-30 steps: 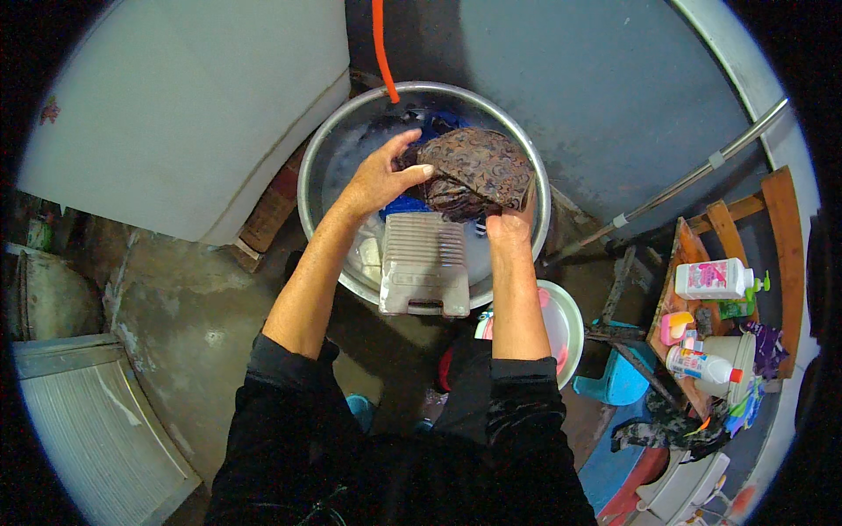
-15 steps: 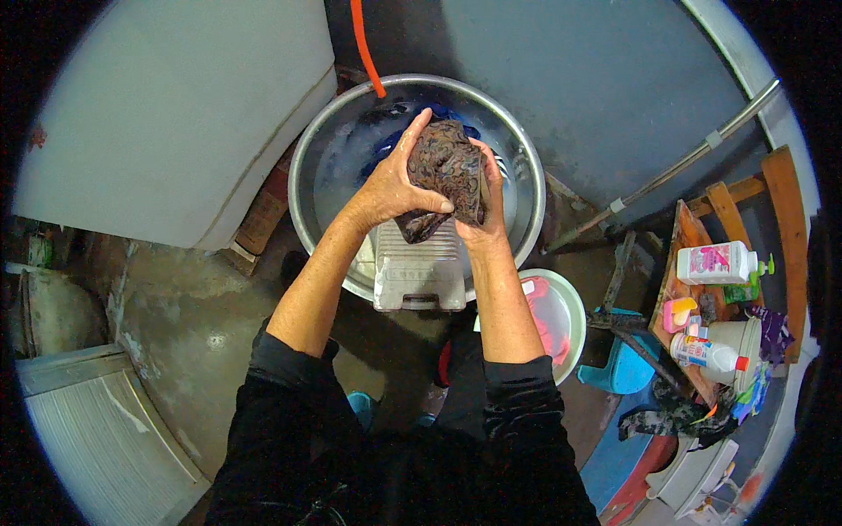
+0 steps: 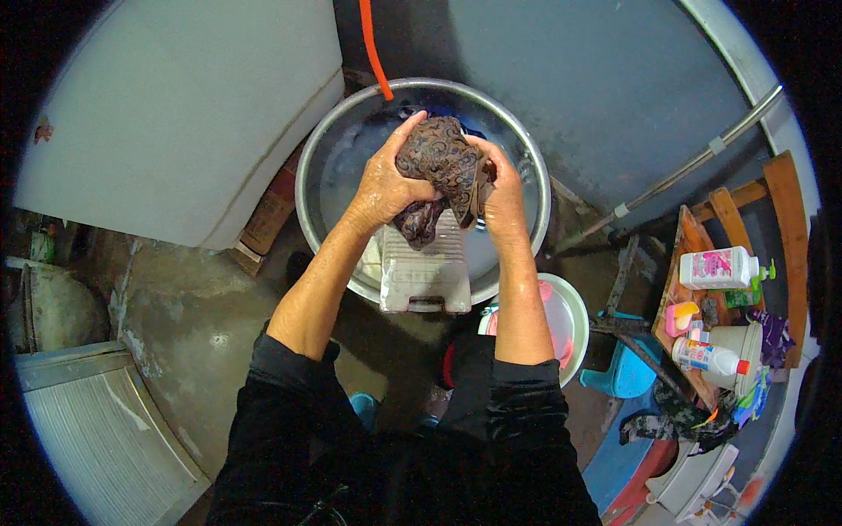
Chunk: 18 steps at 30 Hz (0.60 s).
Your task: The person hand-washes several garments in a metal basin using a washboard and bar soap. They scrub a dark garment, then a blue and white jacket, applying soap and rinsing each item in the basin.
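While both hands grasp the patterned cloth (image 3: 441, 149), it is held above the metal basin (image 3: 309, 188), somewhat toward the basin's far rim. The cloth is bunched into a compact, brown and dark bundle. Its long axis runs approximately from the far rim to the near rim, with the near end inclined slightly toward the left rim. The broad, figured face is turned up; a loose fold hangs on the right side toward the near rim, and a darker gathered part projects at the near left. The near part overlaps the washboard (image 3: 427, 273) in view; contact between them cannot be determined.

The left hand (image 3: 386, 186) grips the left side of the cloth: the fingers extend toward the far rim, and the thumb points right across the near part. The left forearm slants inward from the lower left. The right hand (image 3: 502, 191) grips the right side, with the fingers bent and partly hidden by the cloth. The right forearm is close to straight, leaning slightly left toward the far rim. Both wrists are positioned above the basin.
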Tool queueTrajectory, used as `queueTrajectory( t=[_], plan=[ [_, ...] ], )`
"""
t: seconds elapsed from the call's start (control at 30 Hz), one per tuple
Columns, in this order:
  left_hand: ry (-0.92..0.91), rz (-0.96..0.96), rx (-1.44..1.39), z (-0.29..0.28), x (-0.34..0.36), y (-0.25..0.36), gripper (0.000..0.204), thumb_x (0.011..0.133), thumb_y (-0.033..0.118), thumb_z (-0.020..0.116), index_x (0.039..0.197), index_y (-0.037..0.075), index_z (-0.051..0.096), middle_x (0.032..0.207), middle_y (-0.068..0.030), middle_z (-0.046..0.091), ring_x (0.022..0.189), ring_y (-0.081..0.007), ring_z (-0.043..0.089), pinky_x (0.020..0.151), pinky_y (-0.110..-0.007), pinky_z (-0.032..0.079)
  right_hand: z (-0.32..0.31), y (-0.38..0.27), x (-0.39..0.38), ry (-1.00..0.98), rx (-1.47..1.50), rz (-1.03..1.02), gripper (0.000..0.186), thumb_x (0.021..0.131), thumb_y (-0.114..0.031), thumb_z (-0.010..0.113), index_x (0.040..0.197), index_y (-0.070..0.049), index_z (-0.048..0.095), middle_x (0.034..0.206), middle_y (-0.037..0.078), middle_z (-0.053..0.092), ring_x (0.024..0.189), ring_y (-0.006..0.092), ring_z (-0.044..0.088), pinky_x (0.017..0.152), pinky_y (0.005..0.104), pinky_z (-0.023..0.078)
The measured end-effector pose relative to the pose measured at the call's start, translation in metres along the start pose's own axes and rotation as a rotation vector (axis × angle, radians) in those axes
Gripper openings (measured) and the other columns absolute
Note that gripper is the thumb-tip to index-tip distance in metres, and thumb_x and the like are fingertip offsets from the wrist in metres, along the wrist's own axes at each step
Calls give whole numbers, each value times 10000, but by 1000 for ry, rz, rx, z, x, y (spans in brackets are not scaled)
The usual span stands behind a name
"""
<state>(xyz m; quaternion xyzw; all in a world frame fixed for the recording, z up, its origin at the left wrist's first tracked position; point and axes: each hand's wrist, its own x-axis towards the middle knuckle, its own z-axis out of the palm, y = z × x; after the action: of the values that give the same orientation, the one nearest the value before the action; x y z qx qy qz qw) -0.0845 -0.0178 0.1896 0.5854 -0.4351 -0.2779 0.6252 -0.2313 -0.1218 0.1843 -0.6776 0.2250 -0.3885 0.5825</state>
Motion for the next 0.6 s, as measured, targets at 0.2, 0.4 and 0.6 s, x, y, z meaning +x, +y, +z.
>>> queueTrajectory(
  t=[0.2,0.4,0.6],
  plan=[
    [202,14,-356,-9,9,26,943,547,-43,732,1425,60,406,1243,-104,581,1122,-204,570,999,-337,449,-13,26,-15,94,283,423,436,821,-207,748,1219,-109,601,1072,9,635,940,127,592,773,266,490],
    [204,35,-657,-1,14,47,954,575,-34,703,1449,46,330,1230,-105,575,1095,-215,593,966,-341,484,7,77,-32,150,418,977,759,859,-700,511,1386,-157,456,1042,64,589,885,207,579,615,403,560],
    [188,-160,-698,4,7,28,912,605,-70,684,1443,44,342,1211,-110,575,1076,-216,597,972,-350,477,33,46,-26,-2,1010,699,735,866,-680,512,1385,-162,467,1303,77,574,1179,273,562,872,520,544]
  ],
)
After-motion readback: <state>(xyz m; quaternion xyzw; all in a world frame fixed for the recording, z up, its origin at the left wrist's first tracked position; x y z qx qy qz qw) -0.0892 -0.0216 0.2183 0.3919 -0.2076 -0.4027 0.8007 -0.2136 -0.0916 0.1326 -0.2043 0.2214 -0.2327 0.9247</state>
